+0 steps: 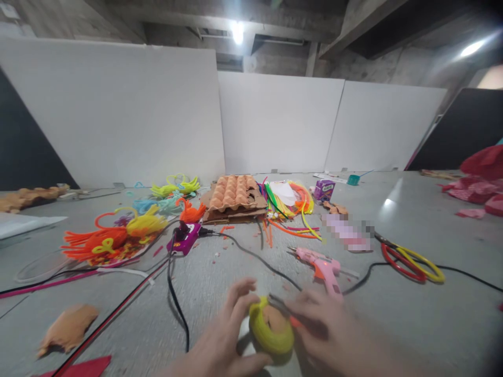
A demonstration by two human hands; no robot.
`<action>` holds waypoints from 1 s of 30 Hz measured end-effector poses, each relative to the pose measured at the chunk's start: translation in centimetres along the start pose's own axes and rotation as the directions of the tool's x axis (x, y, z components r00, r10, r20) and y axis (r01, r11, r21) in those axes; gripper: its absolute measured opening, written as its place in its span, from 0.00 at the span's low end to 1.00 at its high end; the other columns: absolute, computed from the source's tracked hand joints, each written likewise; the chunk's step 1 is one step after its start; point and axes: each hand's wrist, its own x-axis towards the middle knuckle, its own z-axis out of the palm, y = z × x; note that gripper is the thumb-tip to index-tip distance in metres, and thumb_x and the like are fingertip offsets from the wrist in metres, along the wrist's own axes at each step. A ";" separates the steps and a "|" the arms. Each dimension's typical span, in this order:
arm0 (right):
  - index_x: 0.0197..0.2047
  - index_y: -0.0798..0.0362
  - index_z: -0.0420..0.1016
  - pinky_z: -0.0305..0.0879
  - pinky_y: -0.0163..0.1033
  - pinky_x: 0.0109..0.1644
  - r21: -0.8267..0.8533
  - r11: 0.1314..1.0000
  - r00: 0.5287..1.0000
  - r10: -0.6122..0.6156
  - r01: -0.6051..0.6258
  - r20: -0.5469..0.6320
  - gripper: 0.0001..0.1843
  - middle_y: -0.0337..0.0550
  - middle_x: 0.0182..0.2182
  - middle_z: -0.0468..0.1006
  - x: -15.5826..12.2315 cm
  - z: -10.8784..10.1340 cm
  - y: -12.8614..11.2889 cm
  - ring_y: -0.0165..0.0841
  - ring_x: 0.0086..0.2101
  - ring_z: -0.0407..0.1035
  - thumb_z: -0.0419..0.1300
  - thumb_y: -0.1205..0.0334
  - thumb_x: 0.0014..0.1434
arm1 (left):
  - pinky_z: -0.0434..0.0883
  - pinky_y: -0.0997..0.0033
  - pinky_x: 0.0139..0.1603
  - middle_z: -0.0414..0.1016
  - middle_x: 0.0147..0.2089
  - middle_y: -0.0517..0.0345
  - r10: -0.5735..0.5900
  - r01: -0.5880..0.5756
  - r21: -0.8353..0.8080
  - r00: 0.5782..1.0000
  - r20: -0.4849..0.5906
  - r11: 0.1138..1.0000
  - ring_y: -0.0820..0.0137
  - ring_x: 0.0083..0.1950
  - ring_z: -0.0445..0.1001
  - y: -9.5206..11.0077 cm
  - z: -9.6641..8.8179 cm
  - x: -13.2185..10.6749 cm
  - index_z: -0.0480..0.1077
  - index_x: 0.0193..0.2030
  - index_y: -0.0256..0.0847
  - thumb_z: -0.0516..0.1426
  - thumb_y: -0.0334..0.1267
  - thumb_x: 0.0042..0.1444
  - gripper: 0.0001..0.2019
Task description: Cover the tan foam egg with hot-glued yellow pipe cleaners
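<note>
Two bare hands work at the near edge of a grey work surface [428, 330], the left hand [220, 327] curling its fingers around one side of a yellow-green fuzzy ring [271, 336] while the right hand [320, 324] reaches over the other side. The hands are apart, with the ring between them at the middle of the near edge. The left appears to grip it. The right, blurred, closes on a thin dark metal tool [280, 306] at the ring's upper rim, though how firmly it holds cannot be told. The ring's tan centre [274, 319] faces up toward the camera. Seen at a slant, its oval outline runs from upper left to lower right. Work this close to a soft rim likely goes best with one hand steadying the ring and the other's fingertips kept near the tool's tip.

Just beyond, a pink hot glue gun [320, 267] with an orange trigger lies on the surface, and a black power cord [267, 264] crosses in front of it. Toward the far edge sit a purple glue gun [184, 238], a cardboard egg tray [231, 193] and a bundle of bright pipe cleaners [288, 201]. Red-and-yellow-handled scissors [408, 264] lie toward the right edge.
</note>
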 end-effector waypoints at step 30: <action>0.32 0.46 0.74 0.38 0.35 0.23 -0.492 0.818 0.951 -0.216 0.299 0.219 0.02 0.36 0.32 0.69 2.6 -1.2 -1.7 0.23 0.20 0.53 0.60 0.63 0.55 | 0.66 0.60 0.56 0.79 0.49 0.52 -0.248 0.309 -0.448 0.950 0.190 0.839 0.56 0.53 0.75 0.4 -0.5 1.7 0.57 0.55 0.44 0.71 0.37 0.37 0.39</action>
